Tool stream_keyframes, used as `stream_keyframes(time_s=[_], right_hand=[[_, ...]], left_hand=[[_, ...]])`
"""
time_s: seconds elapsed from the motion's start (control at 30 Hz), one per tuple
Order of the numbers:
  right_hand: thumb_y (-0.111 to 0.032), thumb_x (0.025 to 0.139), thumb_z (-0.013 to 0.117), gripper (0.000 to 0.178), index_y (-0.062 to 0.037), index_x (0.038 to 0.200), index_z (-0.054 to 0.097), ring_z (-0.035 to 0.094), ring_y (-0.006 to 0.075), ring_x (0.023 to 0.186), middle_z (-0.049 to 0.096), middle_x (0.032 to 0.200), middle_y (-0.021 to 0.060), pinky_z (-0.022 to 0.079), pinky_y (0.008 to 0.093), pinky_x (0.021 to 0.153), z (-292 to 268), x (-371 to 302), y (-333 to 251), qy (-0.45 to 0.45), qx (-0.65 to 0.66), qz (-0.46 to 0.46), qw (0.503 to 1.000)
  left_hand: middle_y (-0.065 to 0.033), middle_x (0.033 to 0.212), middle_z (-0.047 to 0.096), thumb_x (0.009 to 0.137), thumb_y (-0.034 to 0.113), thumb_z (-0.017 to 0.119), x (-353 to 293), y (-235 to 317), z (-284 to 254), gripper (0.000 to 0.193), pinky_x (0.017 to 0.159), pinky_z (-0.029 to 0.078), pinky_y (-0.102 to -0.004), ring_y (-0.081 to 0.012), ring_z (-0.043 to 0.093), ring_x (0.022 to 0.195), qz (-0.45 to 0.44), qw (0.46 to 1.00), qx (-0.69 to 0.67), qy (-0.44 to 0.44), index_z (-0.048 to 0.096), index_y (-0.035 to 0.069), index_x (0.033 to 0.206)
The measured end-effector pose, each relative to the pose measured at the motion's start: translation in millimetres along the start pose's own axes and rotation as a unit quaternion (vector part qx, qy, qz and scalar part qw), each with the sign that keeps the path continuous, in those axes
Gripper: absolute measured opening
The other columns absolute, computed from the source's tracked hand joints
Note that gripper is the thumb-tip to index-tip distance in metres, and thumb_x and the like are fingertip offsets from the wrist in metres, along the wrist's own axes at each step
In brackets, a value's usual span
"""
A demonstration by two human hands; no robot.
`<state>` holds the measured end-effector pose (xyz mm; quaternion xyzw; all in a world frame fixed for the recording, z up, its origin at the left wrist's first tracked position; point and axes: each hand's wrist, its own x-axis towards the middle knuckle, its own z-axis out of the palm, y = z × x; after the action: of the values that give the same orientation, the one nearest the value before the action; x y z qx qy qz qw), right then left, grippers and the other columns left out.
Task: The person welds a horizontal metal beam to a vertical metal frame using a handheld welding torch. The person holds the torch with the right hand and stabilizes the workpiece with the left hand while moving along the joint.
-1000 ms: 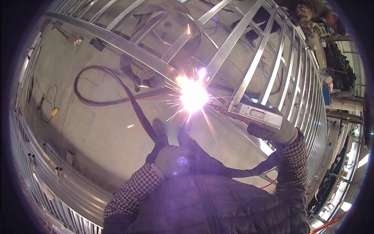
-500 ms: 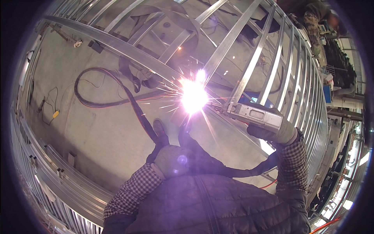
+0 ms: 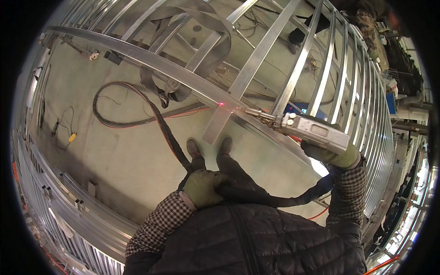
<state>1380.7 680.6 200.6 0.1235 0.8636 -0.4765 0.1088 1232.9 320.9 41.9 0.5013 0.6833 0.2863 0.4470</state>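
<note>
My gloved right hand (image 3: 337, 156) is closed round the grip of a silver handheld laser welding gun (image 3: 316, 132). Its narrow nozzle points left at a joint where a flat metal bar (image 3: 217, 126) crosses a long frame rail (image 3: 174, 69). Small red light spots glow on the metal there, and the tip is close to the joint. In front of my body, my gloved left hand (image 3: 201, 189) is wrapped round the gun's black sleeved cable (image 3: 247, 196). Its fingertips are partly hidden.
A metal frame with several parallel bars (image 3: 300, 59) fills the far and right side. Grey strap (image 3: 224, 46) drapes over it. Looped hose (image 3: 98, 110) lies on the floor (image 3: 114, 160). Stacked metal profiles (image 3: 98, 201) stand at left. Another person (image 3: 369, 34) is at far right.
The bright welding flash and flying sparks are gone, leaving small red spots at the joint. The gun and my right hand have shifted slightly right and down. My left hand stays on the cable.
</note>
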Motion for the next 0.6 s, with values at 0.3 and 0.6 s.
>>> stream_keyframes(time_s=[0.3, 0.6], right_hand=[[-0.018, 0.1, 0.085, 0.046, -0.0027, 0.14, 0.07, 0.064, 0.011, 0.095, 0.072, 0.11, -0.0007, 0.055, 0.0302, 0.085, -13.2, -45.2, 25.1, 0.052, 0.121, 0.1, 0.986], [-0.036, 0.109, 0.071, 0.035, -0.002, 0.101, 0.074, 0.068, 0.0166, 0.069, 0.071, 0.079, 0.0066, 0.052, 0.0297, 0.06, -52.8, -6.6, 56.6, 0.155, 0.108, -0.002, 0.982]], left_hand=[[-0.0145, 0.114, 0.08, 0.08, 0.031, 0.083, 17.1, 7.8, 8.7, 0.05, 0.097, 0.06, -0.0502, -0.0373, 0.077, 0.108, -0.016, 0.993, 0.112, -0.02, 0.076, 0.016, 0.127], [-0.0125, 0.095, 0.076, 0.082, 0.016, 0.081, -96.9, 50.0, -56.2, 0.024, 0.084, 0.058, -0.0522, -0.0372, 0.075, 0.094, -0.176, 0.892, 0.324, 0.264, 0.075, 0.011, 0.104]])
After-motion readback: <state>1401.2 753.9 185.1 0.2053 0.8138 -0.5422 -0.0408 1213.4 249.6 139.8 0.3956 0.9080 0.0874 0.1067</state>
